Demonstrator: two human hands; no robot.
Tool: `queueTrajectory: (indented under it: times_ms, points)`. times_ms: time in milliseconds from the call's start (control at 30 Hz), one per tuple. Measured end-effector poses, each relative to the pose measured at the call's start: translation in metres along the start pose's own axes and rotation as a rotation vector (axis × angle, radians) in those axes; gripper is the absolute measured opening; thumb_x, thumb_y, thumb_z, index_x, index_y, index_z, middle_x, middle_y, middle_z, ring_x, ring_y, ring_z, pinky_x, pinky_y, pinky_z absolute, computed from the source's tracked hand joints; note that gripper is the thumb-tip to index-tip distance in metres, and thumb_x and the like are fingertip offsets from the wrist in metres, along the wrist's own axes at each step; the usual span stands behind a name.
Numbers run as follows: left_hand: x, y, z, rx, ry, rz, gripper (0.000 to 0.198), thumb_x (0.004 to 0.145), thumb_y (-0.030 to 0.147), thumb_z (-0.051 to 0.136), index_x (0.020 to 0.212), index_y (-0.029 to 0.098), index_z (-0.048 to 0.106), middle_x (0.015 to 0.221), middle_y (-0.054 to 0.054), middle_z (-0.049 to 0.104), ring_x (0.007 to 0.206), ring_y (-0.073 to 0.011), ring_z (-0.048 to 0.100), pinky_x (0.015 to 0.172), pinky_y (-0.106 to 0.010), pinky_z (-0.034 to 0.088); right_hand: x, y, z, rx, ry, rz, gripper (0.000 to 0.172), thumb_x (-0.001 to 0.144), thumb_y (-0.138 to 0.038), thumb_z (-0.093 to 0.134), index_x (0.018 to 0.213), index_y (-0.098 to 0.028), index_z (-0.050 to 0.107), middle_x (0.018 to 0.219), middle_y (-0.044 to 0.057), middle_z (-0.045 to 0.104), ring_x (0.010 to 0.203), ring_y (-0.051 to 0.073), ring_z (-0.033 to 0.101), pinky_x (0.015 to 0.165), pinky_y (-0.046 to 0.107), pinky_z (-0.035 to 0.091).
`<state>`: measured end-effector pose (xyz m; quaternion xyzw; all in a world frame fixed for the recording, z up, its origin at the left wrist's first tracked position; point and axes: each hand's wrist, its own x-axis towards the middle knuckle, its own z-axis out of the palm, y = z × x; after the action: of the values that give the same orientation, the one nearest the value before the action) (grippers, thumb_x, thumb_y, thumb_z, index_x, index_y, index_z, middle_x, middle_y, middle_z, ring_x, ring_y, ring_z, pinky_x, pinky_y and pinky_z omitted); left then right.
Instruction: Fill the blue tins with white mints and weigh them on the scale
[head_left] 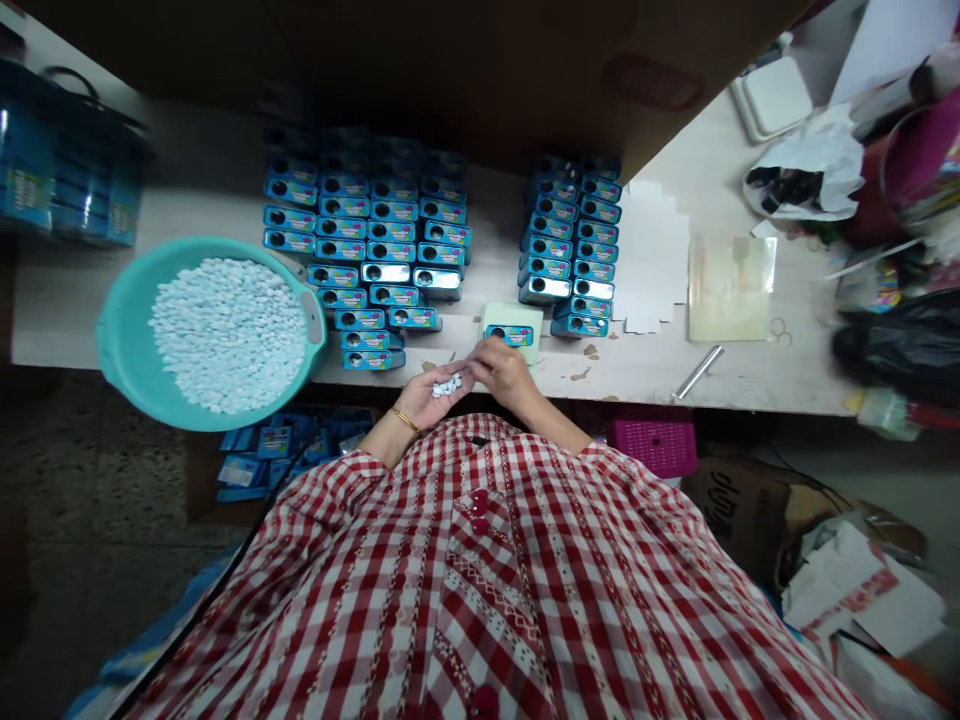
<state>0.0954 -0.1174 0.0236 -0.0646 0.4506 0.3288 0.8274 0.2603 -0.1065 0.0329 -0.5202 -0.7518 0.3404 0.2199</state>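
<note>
In the cupped palm of my left hand (420, 402) lies a small heap of white oval candies (448, 386). My right hand (502, 375) is closed at the fingertips beside the left fingers; what it pinches, if anything, is hidden. Just beyond my hands, a blue printed box (510, 335) rests on a pale green square block (490, 318), perhaps a small scale. To the left stands a turquoise basin (120, 345) holding a large pile of the same candies (229, 335).
Rows of blue boxes (394, 230) stand behind my hands, with further rows (574, 235) to the right. White cards (654, 260), a yellowish sheet (731, 290) and a metal tube (699, 372) lie farther right. A cardboard panel (480, 70) overhangs the table's back.
</note>
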Motion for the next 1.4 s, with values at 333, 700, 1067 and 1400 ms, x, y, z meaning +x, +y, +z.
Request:
queueTrajectory:
  times_ms: [333,700,1067,1400]
  points:
    - [0.002,0.003,0.002,-0.006,0.073,0.003,0.037,0.068,-0.001,0.044,0.099,0.005,0.064,0.091,-0.016,0.070,0.100,-0.0223,0.064,0.088,-0.032,0.051,0.015,0.039,-0.031,-0.315,-0.020,0.039,0.023,0.090,-0.021,0.047,0.104,-0.016,0.065,0.104,0.011,0.062,0.099,0.020,0.055,0.087,0.031,0.045]
    - [-0.011,-0.006,-0.024,0.036,0.015,0.004,0.030,0.065,-0.002,0.045,0.083,0.011,0.065,0.073,-0.004,0.066,0.074,-0.0145,0.064,0.080,-0.030,0.052,-0.014,-0.030,0.024,-0.301,-0.329,-0.172,0.025,0.090,-0.020,0.047,0.111,-0.015,0.059,0.109,0.011,0.062,0.097,0.020,0.055,0.086,0.033,0.046]
    - [-0.026,-0.010,-0.040,0.121,-0.009,-0.012,0.025,0.063,-0.002,0.048,0.074,0.011,0.065,0.075,-0.007,0.068,0.091,-0.0220,0.065,0.087,-0.036,0.050,-0.016,-0.028,0.044,-0.199,-0.476,-0.191,0.021,0.087,-0.015,0.050,0.108,-0.015,0.053,0.104,0.008,0.059,0.094,0.018,0.055,0.075,0.026,0.046]
    - [-0.017,-0.007,-0.038,0.107,-0.067,-0.052,0.029,0.062,-0.005,0.045,0.075,0.010,0.066,0.074,-0.006,0.069,0.089,-0.0196,0.066,0.092,-0.036,0.049,-0.018,-0.030,0.035,-0.190,-0.440,-0.193,0.022,0.089,-0.014,0.048,0.110,-0.015,0.053,0.104,0.008,0.059,0.095,0.018,0.054,0.078,0.027,0.046]
